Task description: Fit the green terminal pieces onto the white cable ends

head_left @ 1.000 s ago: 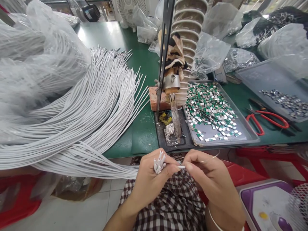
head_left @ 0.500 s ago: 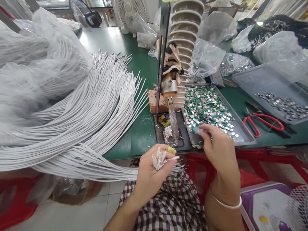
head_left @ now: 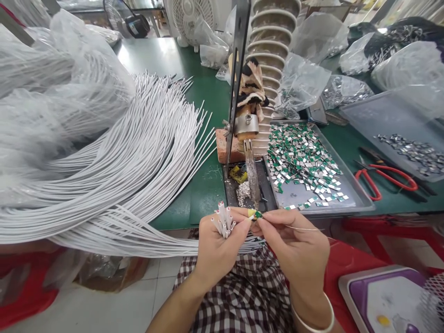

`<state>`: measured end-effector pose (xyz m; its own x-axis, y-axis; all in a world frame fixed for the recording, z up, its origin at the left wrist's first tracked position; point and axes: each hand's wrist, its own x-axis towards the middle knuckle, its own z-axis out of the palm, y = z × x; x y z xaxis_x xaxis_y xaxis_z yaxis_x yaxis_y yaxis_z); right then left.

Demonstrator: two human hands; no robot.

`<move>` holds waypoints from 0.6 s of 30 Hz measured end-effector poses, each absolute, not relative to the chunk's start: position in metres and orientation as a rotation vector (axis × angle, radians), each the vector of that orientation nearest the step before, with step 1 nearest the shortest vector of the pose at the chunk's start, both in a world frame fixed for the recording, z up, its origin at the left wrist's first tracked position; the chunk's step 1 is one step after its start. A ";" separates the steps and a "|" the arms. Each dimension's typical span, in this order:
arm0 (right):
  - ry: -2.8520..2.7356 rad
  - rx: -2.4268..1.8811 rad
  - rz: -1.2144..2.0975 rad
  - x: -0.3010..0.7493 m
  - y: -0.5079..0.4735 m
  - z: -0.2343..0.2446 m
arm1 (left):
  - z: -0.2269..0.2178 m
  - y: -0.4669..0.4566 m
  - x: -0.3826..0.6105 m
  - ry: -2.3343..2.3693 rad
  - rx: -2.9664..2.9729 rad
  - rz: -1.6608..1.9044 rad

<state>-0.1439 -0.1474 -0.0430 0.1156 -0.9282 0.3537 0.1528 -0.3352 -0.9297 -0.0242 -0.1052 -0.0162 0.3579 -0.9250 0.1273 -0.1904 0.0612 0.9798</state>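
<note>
My left hand (head_left: 220, 249) is closed round a bunch of white cables (head_left: 224, 219), their cut ends sticking up out of the fist. One cable end lies between its thumb and index finger, which wears a yellow finger wrap (head_left: 251, 212). My right hand (head_left: 294, 240) pinches a small green circuit board (head_left: 257, 215) against that cable end. A thin wire (head_left: 305, 228), likely solder, trails from the right fingers. Just beyond both hands a soldering iron (head_left: 251, 171) hangs tip down from a metal bracket over a black tray (head_left: 267, 185).
To the left a large pile of white cables (head_left: 138, 152) covers the table. A metal tray (head_left: 359, 201) of small boards stands right of the iron. Red-handled pliers (head_left: 395, 178) lie near a plastic bin (head_left: 388, 111). A ribbed duct (head_left: 272, 46) rises behind the iron.
My right hand has moved left from the board tray to my left hand, bringing a small circuit board to the cable end. My left hand keeps its hold on the cables.
</note>
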 end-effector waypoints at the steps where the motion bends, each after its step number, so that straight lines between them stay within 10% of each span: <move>1: 0.817 -1.427 -1.421 -0.143 -0.147 -0.043 | -0.016 -0.106 -0.024 -1.085 1.427 -0.769; 18: 0.945 -1.685 -1.414 -0.148 -0.142 -0.047 | -0.007 -0.104 -0.022 -1.163 1.519 -0.724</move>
<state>-0.1482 -0.1423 -0.0466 0.1255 -0.8830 0.4522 -0.0803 -0.4634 -0.8825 -0.0216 -0.1042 -0.0067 0.3467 -0.9300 0.1224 -0.3003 0.0136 0.9538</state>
